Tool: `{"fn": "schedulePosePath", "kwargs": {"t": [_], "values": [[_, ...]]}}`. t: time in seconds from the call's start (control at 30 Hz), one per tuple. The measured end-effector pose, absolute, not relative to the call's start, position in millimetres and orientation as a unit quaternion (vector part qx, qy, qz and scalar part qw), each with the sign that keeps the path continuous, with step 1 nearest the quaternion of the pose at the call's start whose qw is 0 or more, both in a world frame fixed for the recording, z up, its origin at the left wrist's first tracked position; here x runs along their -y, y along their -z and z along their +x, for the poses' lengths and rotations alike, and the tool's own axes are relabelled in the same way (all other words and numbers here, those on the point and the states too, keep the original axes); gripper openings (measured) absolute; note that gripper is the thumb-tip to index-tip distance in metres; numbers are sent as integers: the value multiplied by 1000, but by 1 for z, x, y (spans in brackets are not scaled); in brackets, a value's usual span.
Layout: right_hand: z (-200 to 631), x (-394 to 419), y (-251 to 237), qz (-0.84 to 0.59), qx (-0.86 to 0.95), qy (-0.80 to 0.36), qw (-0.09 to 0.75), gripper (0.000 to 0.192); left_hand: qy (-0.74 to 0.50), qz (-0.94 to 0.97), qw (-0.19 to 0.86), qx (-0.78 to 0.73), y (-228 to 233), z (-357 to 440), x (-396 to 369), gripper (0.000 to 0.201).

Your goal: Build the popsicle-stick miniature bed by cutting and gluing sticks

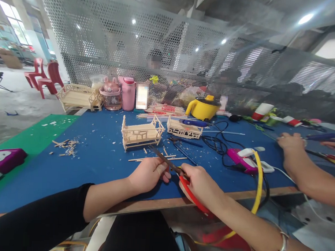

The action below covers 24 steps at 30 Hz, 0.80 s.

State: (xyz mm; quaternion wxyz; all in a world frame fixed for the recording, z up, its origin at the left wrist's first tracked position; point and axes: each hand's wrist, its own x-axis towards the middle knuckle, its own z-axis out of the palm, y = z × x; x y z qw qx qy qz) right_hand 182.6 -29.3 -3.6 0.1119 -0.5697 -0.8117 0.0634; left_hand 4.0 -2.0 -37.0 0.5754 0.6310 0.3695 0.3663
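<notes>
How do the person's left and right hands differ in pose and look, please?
The right hand grips the red-handled metal scissors, while the left hand is beside their blades. A black sleeve covers part of the left hand's forearm; the right hand's is bare with a silver bangle. Both are near the front edge of the blue tabletop.

Single head-worn camera, wearer's eye level, facing forward and angled down over the blue tabletop (94, 163). Wide view: left hand (149, 175) and right hand (201, 181) close, low centre; front edge (142, 204) nearer still; perforated screen (104, 39) farther, across the top.
</notes>
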Motion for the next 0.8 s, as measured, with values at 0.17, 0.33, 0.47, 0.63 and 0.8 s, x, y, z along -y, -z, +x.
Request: {"fn": "schedulePosePath", "kwargs": {"t": [0.17, 0.33, 0.47, 0.63, 0.8], "values": [[198, 38, -9, -615, 780, 15, 119, 19, -359, 636, 591, -342, 32, -1, 0, 36], [262, 30, -11, -749, 660, 63, 19, 41, -338, 652, 583, -347, 31, -5, 0, 29], [300, 1, -15, -747, 661, 2, -71, 48, -306, 694, 520, -392, 25, -9, 0, 30], [288, -32, -36, -722, 659, -101, -185, 45, -277, 770, 363, -445, 16, -17, -4, 43], [261, -47, -63, -686, 677, -79, -256, 42, -267, 803, 291, -447, 17, -19, -8, 40]]}}
